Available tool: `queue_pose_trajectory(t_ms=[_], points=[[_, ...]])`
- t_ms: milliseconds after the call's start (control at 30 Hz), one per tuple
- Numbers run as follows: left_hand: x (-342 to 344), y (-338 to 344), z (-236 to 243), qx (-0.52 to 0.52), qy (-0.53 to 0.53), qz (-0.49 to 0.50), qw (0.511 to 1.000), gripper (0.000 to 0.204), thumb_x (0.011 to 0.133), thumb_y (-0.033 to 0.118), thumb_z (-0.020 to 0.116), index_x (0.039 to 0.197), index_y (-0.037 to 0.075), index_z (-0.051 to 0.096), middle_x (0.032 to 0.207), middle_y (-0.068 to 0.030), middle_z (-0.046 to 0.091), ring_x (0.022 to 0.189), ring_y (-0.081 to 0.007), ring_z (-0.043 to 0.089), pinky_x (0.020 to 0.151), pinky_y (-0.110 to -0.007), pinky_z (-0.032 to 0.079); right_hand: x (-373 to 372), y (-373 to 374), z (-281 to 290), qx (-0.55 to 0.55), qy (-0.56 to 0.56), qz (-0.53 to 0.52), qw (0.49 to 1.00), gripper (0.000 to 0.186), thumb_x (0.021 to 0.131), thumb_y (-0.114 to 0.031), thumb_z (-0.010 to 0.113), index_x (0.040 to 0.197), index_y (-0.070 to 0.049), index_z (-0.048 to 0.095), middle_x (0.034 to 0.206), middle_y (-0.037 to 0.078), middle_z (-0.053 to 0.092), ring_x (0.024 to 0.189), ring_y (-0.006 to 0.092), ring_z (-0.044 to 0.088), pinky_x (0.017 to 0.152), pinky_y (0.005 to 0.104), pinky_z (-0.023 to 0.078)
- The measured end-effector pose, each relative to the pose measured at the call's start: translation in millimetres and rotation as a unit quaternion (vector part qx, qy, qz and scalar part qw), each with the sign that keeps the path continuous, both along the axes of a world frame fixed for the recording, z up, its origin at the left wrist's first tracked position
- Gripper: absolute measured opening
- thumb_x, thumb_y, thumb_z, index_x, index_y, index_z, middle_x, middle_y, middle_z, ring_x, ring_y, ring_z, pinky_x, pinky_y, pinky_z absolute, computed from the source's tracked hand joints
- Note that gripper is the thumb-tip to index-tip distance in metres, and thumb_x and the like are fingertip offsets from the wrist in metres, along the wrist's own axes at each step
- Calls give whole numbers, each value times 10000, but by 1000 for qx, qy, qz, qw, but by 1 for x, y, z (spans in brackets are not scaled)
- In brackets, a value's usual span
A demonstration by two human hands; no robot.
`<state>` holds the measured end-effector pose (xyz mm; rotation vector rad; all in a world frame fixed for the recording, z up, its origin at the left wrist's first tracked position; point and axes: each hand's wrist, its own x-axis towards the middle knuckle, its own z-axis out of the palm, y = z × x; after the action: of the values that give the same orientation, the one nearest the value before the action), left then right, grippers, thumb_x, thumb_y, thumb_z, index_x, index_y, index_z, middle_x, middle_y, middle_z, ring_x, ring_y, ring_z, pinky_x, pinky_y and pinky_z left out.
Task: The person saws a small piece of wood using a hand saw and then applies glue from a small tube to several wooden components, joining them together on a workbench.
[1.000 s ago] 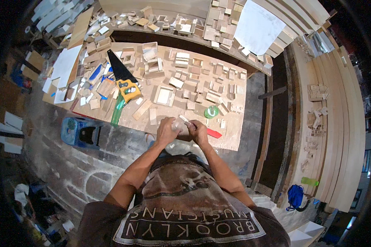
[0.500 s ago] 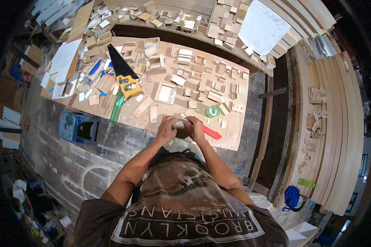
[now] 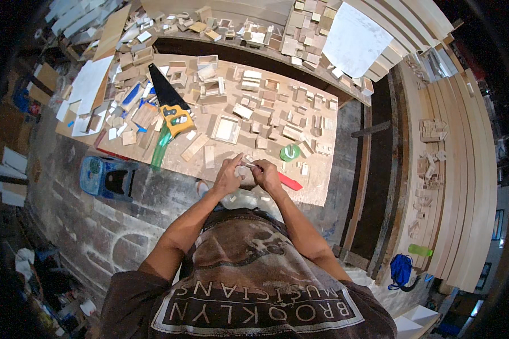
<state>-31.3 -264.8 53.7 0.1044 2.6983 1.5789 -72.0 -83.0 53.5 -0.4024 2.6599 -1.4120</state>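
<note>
Close together at the near edge of the workbench (image 3: 169, 155), my two hands meet over a small pale wooden piece (image 3: 246, 169). My left hand (image 3: 228, 177) grips it from the left, its index finger raised and its thumb curled below. My right hand (image 3: 267, 176) pinches the piece's other side between closed fingers, which partly hide it. A flat red tool (image 3: 290, 181) lies just right of my right hand. Beyond my hands are a square wooden frame (image 3: 226, 129) and a round green-and-white roll (image 3: 290, 152).
A handsaw (image 3: 176, 117) with a yellow handle lies at the left over wood offcuts. Small wooden boxes (image 3: 213, 90) and blocks cover the bench. A blue plastic stool (image 3: 104, 176) stands on the floor at left. Stacked boards (image 3: 458, 186) line the right side.
My left fingers have spread a little, with the index finger lifting, and more of the small wooden piece shows. My right hand stays almost in place. The view has shifted slightly.
</note>
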Motion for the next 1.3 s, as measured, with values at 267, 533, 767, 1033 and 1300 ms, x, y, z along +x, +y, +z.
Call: queue_pose_trajectory(t_ms=[267,533,767,1033,1300], points=[[5,-8,-14,3,-9,11,1000,779,748,19,753,1453,54,422,1201,-171,603,1166,-346,517,1031,-414,420,-2,-13,-7,6,46,49,998,189,823,-62,656,981,25,715,927,227,686,838,384,675,767,411,541],[5,-9,-12,6,-32,19,999,687,765,32,739,1401,45,481,1182,-157,635,1196,-338,510,1045,-409,412,-2,-16,-4,21,69,77,994,173,820,-37,643,970,21,706,930,235,677,856,405,661,772,429,536],[4,-11,-12,17,-6,17,1000,553,733,37,752,1264,8,601,1182,-167,648,1177,-334,533,1035,-401,421,-3,-16,-4,46,98,117,987,164,830,-25,627,981,6,686,925,222,660,851,410,644,763,451,525],[0,-12,-10,-11,-3,-4,1000,539,727,44,757,1245,11,612,1186,-180,641,1185,-345,529,1024,-405,432,-13,-15,-5,49,119,180,975,160,860,-38,607,1001,-4,675,896,212,647,855,408,632,763,455,516],[2,-8,6,-34,-2,1,999,598,741,48,747,1310,33,564,1153,-150,644,1153,-336,543,989,-403,454,-10,-17,-5,72,61,156,983,158,875,-62,597,1006,4,655,910,233,635,856,424,624,773,463,517]])
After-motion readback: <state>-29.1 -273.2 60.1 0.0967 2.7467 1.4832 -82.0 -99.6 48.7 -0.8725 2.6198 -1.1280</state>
